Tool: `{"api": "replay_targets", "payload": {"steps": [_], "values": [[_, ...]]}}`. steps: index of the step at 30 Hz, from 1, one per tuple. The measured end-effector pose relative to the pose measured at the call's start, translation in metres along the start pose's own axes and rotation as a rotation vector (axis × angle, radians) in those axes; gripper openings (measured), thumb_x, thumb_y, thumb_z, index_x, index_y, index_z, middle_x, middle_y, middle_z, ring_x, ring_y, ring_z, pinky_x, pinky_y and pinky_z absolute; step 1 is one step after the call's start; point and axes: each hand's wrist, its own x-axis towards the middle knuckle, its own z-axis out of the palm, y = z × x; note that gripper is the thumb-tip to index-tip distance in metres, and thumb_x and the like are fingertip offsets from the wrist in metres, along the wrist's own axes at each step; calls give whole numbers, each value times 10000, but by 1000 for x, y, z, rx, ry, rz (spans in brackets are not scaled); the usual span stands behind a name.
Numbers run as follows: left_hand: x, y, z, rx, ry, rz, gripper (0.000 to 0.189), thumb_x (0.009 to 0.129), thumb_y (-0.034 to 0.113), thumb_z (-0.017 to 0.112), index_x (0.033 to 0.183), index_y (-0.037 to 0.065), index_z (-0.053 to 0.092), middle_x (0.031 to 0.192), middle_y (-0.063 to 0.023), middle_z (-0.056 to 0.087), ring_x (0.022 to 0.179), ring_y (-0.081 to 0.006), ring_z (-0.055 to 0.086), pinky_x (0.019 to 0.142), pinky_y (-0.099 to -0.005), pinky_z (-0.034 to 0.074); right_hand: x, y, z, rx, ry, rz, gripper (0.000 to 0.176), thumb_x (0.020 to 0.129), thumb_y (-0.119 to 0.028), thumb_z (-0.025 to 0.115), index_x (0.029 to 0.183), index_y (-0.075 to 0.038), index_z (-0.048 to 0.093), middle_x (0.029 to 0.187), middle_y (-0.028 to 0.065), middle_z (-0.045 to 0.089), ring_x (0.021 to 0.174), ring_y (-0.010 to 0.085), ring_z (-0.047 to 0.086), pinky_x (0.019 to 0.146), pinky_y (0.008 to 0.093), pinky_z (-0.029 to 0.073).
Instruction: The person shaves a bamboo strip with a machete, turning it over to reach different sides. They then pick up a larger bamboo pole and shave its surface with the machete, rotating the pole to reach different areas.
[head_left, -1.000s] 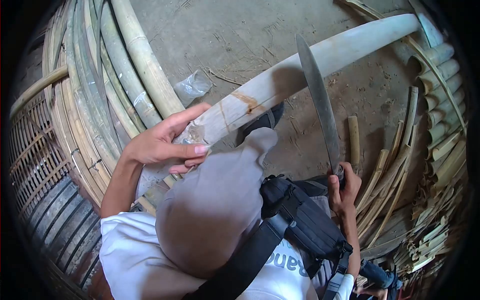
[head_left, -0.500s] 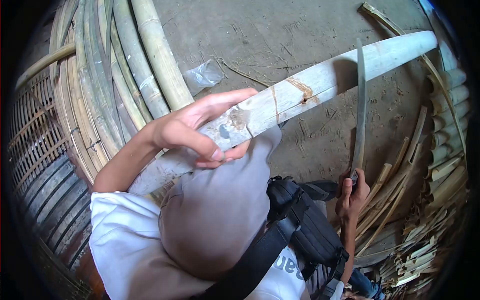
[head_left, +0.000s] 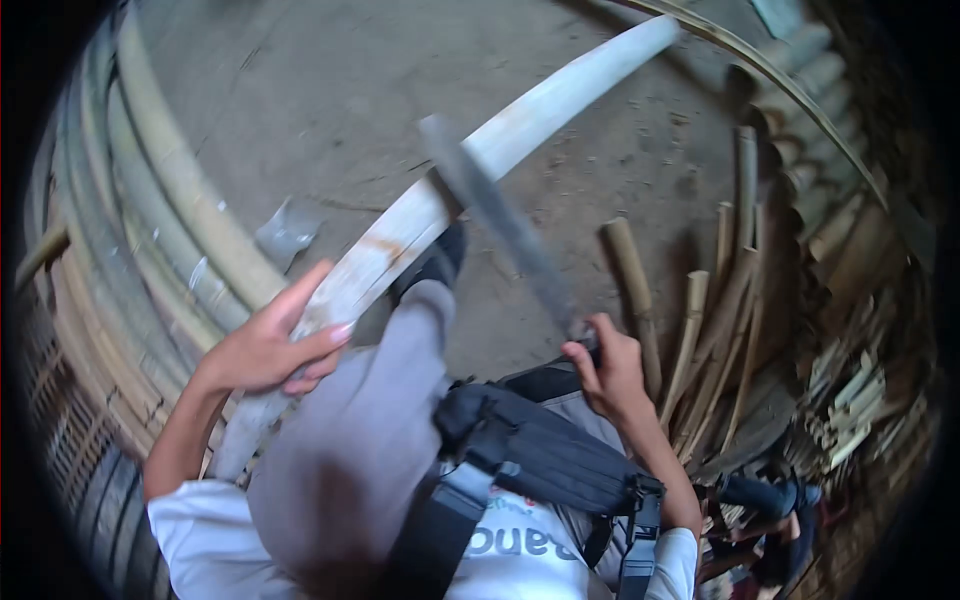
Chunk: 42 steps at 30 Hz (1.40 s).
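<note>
My left hand [head_left: 285, 340] is wrapped round the lower part of a long, pale, slightly curved wooden plank [head_left: 530, 115], thumb on its upper face. The plank slants up and away to the right, over my grey-clothed leg [head_left: 350, 430], and bears a brown stain and a crack. In my right hand [head_left: 610, 370] is a machete [head_left: 510, 230], its handle mostly hidden by the fingers. The grey blade, blurred by motion, points up and left and overlaps the middle of the plank in this view.
Long bamboo poles [head_left: 190, 190] lie along the left, beside a woven bamboo lattice [head_left: 60, 400]. A clear plastic bag [head_left: 287, 232] rests on the floor. Upright bamboo pieces [head_left: 695, 320] and a heap of split offcuts [head_left: 850, 400] are at the right. A black waist bag [head_left: 560, 435] crosses my body.
The machete has swung left, from upright near the plank's far end to slanting across its middle. My right hand has moved left and my view has shifted right.
</note>
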Motion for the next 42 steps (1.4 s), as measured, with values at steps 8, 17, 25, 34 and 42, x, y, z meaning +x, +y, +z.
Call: {"api": "replay_targets", "payload": {"steps": [8,17,25,34,42], "values": [[-14,-15,-17,-28,-40,-204,631,945,32,582,1480,99,254,710,-11,439,534,-84,393,394,-228,317,24,10,0,-50,16,60,398,956,-387,580,900,-4,487,609,241,572,608,460,587,540,504,449],[-10,-28,-23,23,19,-205,653,919,16,614,1475,86,278,752,-12,481,523,-67,395,392,-217,301,43,41,-5,44,69,117,459,980,-414,530,859,28,516,605,258,563,585,452,581,552,491,451],[-6,-44,-31,46,75,-126,697,887,-13,643,1479,49,281,834,-8,546,520,-42,402,406,-193,292,58,72,-14,74,216,210,603,1002,-501,437,867,67,586,646,287,563,618,424,580,632,475,458],[-11,-50,-51,16,98,-205,783,879,-19,647,1525,102,222,762,-1,499,508,-59,386,415,-227,307,81,99,-27,114,312,345,604,988,-508,468,812,60,576,640,276,558,619,383,598,630,464,456],[-26,-18,-23,59,103,-285,770,875,-5,662,1518,110,255,755,9,476,525,-68,395,434,-236,320,77,97,-26,174,408,322,534,997,-463,487,830,38,569,570,122,442,550,149,432,551,338,405]]}}
